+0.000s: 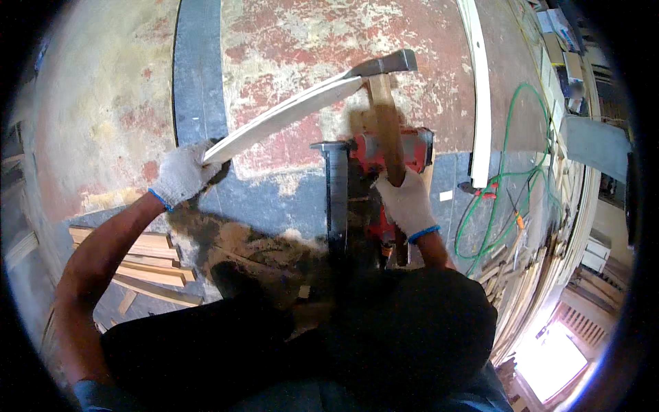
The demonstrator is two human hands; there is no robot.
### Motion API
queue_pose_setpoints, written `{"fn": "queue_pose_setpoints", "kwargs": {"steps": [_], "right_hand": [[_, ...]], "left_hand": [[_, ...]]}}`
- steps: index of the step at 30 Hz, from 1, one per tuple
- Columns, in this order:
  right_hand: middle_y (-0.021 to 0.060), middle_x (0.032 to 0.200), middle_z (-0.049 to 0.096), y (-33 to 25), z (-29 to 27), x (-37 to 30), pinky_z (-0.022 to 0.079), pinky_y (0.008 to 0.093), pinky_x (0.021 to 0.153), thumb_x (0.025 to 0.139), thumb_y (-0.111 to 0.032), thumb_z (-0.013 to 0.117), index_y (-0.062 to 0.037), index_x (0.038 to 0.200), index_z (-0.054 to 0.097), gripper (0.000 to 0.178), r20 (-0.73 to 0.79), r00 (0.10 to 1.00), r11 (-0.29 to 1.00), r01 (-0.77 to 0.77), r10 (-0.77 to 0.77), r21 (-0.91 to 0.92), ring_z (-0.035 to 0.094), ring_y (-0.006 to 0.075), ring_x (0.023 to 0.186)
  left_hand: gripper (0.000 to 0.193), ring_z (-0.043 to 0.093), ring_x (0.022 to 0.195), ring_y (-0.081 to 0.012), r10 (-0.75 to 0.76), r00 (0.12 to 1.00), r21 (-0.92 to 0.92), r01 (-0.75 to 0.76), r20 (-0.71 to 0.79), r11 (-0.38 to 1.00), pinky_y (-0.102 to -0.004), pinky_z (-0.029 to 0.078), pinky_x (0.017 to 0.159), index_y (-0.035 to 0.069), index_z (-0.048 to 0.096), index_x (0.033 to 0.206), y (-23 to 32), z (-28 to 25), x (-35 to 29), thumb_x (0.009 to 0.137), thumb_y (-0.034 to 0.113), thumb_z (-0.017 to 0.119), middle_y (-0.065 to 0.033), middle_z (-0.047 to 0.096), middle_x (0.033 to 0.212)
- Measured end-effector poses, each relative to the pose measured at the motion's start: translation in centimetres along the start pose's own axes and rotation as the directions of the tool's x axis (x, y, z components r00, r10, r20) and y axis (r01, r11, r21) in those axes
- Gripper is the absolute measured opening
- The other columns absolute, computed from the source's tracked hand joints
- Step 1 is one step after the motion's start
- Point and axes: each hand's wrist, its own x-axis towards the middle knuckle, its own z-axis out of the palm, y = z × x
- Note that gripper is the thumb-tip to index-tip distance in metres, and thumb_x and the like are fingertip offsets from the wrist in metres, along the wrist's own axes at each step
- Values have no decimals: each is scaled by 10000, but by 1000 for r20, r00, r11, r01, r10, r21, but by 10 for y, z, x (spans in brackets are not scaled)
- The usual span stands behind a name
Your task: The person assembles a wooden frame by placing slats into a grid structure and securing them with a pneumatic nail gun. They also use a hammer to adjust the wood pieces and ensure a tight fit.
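Note:
My left hand (182, 175), in a white knit glove with a blue cuff, grips the near end of a pale flat wooden strip (288, 117). The strip looks layered along its edge and slants up to the right. Wrapped around the wooden handle of a hammer (386, 123) is my right hand (406, 200), gloved the same way. The hammer's dark metal head lies at the strip's far end; whether they touch I cannot tell. Under the handle sits a red and black tool (367, 152), partly hidden by the hammer, my right hand and my dark-clothed legs.
Short wooden pieces (154, 261) lie stacked at the left. Farther right, a long white strip (480, 103) runs along the worn floor (295, 34), near a green hose (465, 237) and red-handled pliers (489, 191). Long wooden lengths (525, 288) line the right side.

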Motion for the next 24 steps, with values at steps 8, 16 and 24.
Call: {"fn": "queue_pose_setpoints", "kwargs": {"steps": [8,16,24], "right_hand": [[26,577,555,6,-19,8,465,331,426,968,-215,646,-9,899,640,218,135,989,996,42,-53,84,572,160,427],[16,598,568,16,-21,10,482,330,461,963,-235,668,-22,887,653,226,97,995,1000,-11,10,11,584,154,458],[7,558,544,-15,16,-18,412,322,411,969,-237,649,-56,921,668,188,267,938,882,-309,221,357,535,131,436]], "left_hand": [[314,721,842,-399,51,999,116,-53,15,992,-515,566,711,151,675,1127,-14,17,-7,941,404,674,-154,746,936],[313,723,844,-395,43,999,45,-44,19,998,-504,567,716,164,703,1138,-10,15,-7,934,401,683,-149,748,937],[337,737,875,-381,36,999,-232,-30,22,972,-438,576,750,128,740,1145,-9,8,-2,897,355,758,-170,759,972]]}}
